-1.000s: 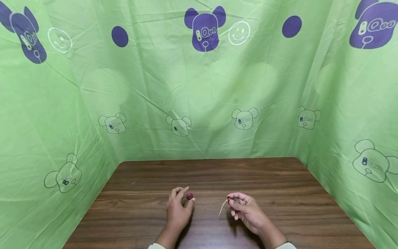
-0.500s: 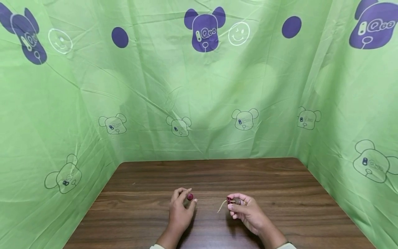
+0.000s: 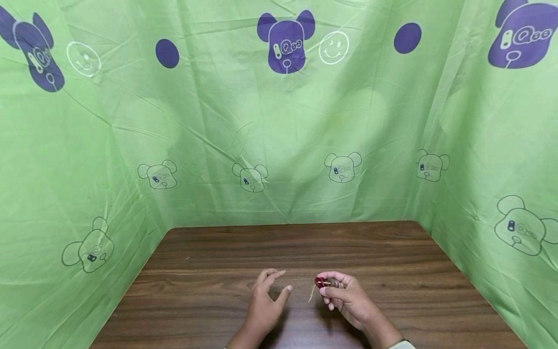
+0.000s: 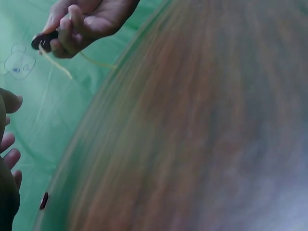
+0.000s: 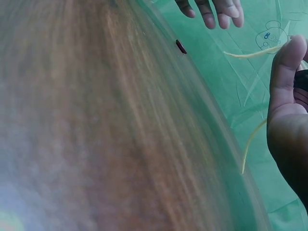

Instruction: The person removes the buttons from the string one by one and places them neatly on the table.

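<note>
Two hands (image 3: pixel 266 305) mid-table (image 3: pixel 209 252), margins around.

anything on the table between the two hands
Only a pale string hanging from the right hand, plus bare wooden table toward the left hand, in the head view.

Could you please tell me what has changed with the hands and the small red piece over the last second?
The left hand has let go of the small red piece it pinched and now lies open, shifted right. A red piece now sits at the right hand, which still grips the cord and has barely moved. The table is unchanged.
</note>
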`<state>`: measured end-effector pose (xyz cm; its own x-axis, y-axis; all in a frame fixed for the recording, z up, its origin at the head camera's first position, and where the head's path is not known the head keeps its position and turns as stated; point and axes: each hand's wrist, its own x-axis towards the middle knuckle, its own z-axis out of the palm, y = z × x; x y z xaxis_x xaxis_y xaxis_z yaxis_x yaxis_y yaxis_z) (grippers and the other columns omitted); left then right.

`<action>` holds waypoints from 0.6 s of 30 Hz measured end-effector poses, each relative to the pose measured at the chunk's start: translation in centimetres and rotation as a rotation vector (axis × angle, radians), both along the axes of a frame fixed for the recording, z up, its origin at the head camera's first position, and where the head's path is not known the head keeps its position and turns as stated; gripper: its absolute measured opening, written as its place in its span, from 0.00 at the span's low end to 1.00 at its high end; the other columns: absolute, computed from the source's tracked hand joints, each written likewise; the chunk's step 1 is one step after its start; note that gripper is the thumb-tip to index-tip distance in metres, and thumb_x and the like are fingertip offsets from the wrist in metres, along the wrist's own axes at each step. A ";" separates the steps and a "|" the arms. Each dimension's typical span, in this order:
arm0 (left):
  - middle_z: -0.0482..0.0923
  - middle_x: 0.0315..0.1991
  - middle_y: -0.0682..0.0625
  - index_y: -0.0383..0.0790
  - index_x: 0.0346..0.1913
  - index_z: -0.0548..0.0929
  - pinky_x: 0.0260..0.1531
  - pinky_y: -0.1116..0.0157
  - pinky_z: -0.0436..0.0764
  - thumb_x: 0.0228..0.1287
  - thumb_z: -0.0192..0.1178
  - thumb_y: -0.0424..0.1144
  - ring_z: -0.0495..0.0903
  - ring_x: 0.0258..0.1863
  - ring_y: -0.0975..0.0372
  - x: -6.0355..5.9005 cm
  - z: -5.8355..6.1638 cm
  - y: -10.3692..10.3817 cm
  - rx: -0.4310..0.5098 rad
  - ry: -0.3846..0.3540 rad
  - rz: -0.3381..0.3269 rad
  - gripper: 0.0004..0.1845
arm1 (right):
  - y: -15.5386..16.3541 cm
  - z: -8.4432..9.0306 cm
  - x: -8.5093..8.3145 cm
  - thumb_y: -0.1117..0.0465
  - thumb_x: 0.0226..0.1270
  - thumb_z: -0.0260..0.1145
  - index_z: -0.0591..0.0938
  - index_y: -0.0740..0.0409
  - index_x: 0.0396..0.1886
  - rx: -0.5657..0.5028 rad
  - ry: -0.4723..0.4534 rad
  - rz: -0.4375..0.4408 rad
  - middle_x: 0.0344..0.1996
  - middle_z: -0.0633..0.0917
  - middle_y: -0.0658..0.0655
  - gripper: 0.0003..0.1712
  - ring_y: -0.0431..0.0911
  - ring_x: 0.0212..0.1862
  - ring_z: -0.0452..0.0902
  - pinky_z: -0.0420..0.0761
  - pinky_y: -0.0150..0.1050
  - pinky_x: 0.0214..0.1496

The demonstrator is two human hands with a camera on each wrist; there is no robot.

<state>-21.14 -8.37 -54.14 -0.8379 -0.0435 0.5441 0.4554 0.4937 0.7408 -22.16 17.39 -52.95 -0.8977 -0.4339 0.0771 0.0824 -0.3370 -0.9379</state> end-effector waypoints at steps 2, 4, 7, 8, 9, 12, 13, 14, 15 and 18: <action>0.87 0.52 0.51 0.47 0.56 0.91 0.61 0.57 0.86 0.59 0.81 0.32 0.86 0.55 0.57 0.2 0.1 0.3 0.041 -0.012 -0.038 0.22 | 0.0 0.0 0.0 0.75 0.72 0.67 0.88 0.53 0.55 -0.006 0.015 0.011 0.43 0.91 0.46 0.18 0.34 0.33 0.83 0.83 0.25 0.31; 0.88 0.51 0.48 0.44 0.57 0.91 0.59 0.61 0.85 0.61 0.80 0.32 0.86 0.52 0.60 0.5 0.3 0.7 0.132 -0.077 -0.116 0.20 | 0.0 0.0 0.0 0.75 0.73 0.66 0.87 0.54 0.54 -0.013 0.027 0.026 0.43 0.91 0.46 0.17 0.34 0.33 0.83 0.82 0.25 0.31; 0.87 0.53 0.41 0.37 0.59 0.89 0.54 0.69 0.84 0.67 0.76 0.33 0.85 0.48 0.66 0.9 0.7 1.4 0.319 -0.257 -0.261 0.19 | -0.1 0.0 0.0 0.75 0.74 0.65 0.87 0.53 0.54 -0.020 0.023 0.043 0.42 0.91 0.45 0.17 0.34 0.33 0.83 0.83 0.25 0.31; 0.86 0.54 0.39 0.34 0.61 0.88 0.51 0.71 0.83 0.69 0.74 0.34 0.84 0.47 0.67 1.0 0.8 1.7 0.371 -0.312 -0.300 0.20 | -0.1 0.0 0.0 0.75 0.74 0.64 0.87 0.53 0.54 -0.021 0.019 0.052 0.42 0.91 0.45 0.17 0.33 0.33 0.83 0.83 0.25 0.31; 0.86 0.55 0.36 0.31 0.62 0.86 0.49 0.72 0.82 0.70 0.73 0.34 0.84 0.46 0.68 1.1 1.0 1.9 0.416 -0.359 -0.335 0.21 | -0.1 0.0 0.0 0.75 0.74 0.64 0.87 0.53 0.54 -0.024 0.014 0.059 0.43 0.91 0.45 0.17 0.34 0.33 0.84 0.84 0.25 0.32; 0.85 0.56 0.33 0.28 0.65 0.84 0.46 0.74 0.80 0.71 0.72 0.34 0.83 0.46 0.69 1.4 1.1 2.3 0.440 -0.423 -0.390 0.23 | -0.1 0.0 0.0 0.75 0.75 0.63 0.86 0.53 0.55 -0.033 0.006 0.087 0.44 0.91 0.45 0.18 0.34 0.34 0.84 0.85 0.26 0.34; 0.85 0.55 0.33 0.29 0.65 0.83 0.45 0.74 0.79 0.70 0.72 0.34 0.83 0.46 0.69 1.4 1.1 2.3 0.427 -0.423 -0.402 0.24 | -0.1 0.0 0.0 0.75 0.76 0.63 0.86 0.53 0.56 -0.036 0.008 0.097 0.44 0.91 0.46 0.18 0.33 0.34 0.85 0.85 0.26 0.34; 0.85 0.55 0.32 0.29 0.65 0.83 0.44 0.74 0.79 0.70 0.72 0.33 0.83 0.46 0.69 1.5 1.1 2.3 0.417 -0.418 -0.413 0.24 | -0.2 0.0 0.0 0.75 0.76 0.62 0.85 0.53 0.56 -0.041 0.010 0.106 0.45 0.91 0.46 0.18 0.33 0.34 0.85 0.85 0.26 0.34; 0.85 0.55 0.32 0.30 0.65 0.84 0.43 0.75 0.78 0.69 0.72 0.33 0.83 0.46 0.69 1.5 1.1 2.3 0.404 -0.415 -0.422 0.24 | -0.2 0.0 0.0 0.75 0.76 0.62 0.85 0.54 0.56 -0.046 0.010 0.111 0.45 0.92 0.46 0.17 0.33 0.34 0.85 0.86 0.26 0.35; 0.85 0.54 0.31 0.34 0.64 0.85 0.42 0.75 0.77 0.68 0.73 0.33 0.82 0.46 0.68 1.7 0.9 2.3 0.363 -0.387 -0.432 0.23 | -0.3 -0.1 0.0 0.75 0.77 0.62 0.84 0.54 0.57 -0.056 0.021 0.128 0.45 0.91 0.46 0.17 0.33 0.35 0.85 0.86 0.25 0.35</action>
<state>-19.45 -6.09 -53.29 -0.9523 0.2157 0.2160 0.2247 0.0163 0.9743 -22.18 17.11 -53.01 -0.8332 -0.5393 0.1224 0.1090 -0.3771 -0.9197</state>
